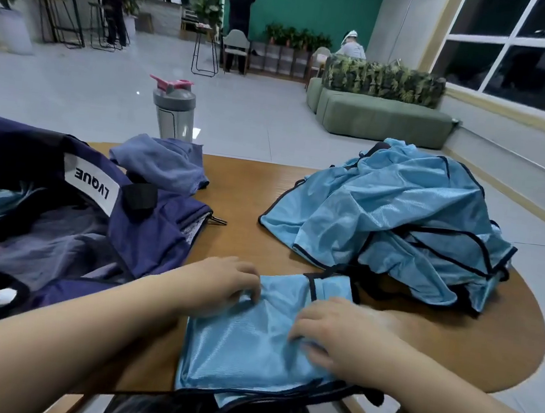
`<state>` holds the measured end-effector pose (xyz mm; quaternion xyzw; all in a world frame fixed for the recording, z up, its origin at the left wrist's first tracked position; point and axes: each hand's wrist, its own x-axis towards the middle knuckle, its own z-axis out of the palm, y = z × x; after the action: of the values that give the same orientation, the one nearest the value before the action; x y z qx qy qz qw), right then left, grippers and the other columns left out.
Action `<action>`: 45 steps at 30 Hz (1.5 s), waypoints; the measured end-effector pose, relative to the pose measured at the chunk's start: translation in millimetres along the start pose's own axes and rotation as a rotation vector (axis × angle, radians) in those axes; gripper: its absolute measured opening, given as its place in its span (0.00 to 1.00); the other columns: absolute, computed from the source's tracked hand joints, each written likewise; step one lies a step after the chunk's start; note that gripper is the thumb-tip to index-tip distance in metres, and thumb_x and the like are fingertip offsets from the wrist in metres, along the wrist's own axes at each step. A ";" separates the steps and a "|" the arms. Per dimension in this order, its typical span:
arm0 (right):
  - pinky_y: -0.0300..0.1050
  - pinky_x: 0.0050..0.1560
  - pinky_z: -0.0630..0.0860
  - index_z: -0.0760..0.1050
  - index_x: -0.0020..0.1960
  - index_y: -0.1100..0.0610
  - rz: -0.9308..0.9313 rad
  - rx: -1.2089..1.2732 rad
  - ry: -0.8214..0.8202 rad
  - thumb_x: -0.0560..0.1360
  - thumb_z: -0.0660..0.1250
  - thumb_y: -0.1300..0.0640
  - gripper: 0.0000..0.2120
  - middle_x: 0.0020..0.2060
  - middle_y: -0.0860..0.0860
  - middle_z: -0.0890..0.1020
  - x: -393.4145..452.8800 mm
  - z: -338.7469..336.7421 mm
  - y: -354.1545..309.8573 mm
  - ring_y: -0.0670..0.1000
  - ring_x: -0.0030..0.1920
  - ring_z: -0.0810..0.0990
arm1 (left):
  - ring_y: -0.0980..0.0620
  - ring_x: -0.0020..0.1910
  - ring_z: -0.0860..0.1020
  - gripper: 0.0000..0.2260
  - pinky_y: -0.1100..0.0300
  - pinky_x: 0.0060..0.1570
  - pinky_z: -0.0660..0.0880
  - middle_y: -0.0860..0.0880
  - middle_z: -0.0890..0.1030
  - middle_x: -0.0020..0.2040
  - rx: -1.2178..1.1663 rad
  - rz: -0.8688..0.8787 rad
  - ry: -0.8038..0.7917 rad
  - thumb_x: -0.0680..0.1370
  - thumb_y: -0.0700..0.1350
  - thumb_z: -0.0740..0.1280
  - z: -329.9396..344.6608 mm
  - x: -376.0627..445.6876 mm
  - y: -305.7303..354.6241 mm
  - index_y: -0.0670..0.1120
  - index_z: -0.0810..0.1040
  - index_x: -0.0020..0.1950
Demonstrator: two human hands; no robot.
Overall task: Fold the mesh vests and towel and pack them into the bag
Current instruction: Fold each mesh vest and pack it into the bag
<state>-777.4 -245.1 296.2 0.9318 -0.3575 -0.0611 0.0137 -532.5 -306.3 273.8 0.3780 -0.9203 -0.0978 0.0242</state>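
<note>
A light blue mesh vest (241,349) with dark trim lies partly folded at the table's near edge. My left hand (225,282) pinches its upper left edge with curled fingers. My right hand (341,336) grips the fabric on its right side, fingers curled into it. A heap of several more light blue vests (397,227) sits at the right of the table. The navy bag (69,217) lies open at the left, with a bit of blue vest fabric inside it. A grey-blue towel (163,166) lies crumpled behind the bag.
A grey shaker bottle (175,110) with a pink lid stands at the table's far edge behind the towel. The wooden table (241,196) is rounded on its right side. Far off are a green sofa, stools and three persons.
</note>
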 end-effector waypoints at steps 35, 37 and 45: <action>0.33 0.42 0.71 0.75 0.47 0.47 0.676 1.170 0.625 0.82 0.55 0.58 0.12 0.44 0.44 0.81 9.5 33.8 -7.9 0.43 0.48 0.78 | 0.72 0.55 0.64 0.27 0.76 0.56 0.60 0.68 0.64 0.63 -0.278 -0.139 0.151 0.76 0.43 0.65 15.6 -51.5 17.8 0.62 0.59 0.69; 0.33 0.44 0.70 0.74 0.48 0.45 0.702 1.187 0.624 0.82 0.54 0.57 0.13 0.46 0.42 0.81 13.8 29.7 -6.8 0.41 0.50 0.77 | 0.67 0.51 0.65 0.24 0.70 0.56 0.64 0.66 0.68 0.59 -0.232 -0.185 0.273 0.75 0.49 0.66 22.8 -44.5 18.4 0.62 0.62 0.68; 0.33 0.46 0.72 0.73 0.52 0.44 0.672 1.014 0.582 0.82 0.56 0.51 0.08 0.47 0.40 0.80 13.2 19.5 -3.4 0.38 0.50 0.76 | 0.57 0.39 0.73 0.21 0.56 0.39 0.68 0.47 0.75 0.36 -0.525 -0.398 0.607 0.72 0.68 0.57 29.0 -32.8 26.9 0.53 0.73 0.33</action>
<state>-767.8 -251.0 275.2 0.6396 -0.5943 0.3753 -0.3113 -531.2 -259.9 251.7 0.5405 -0.7249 -0.2152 0.3690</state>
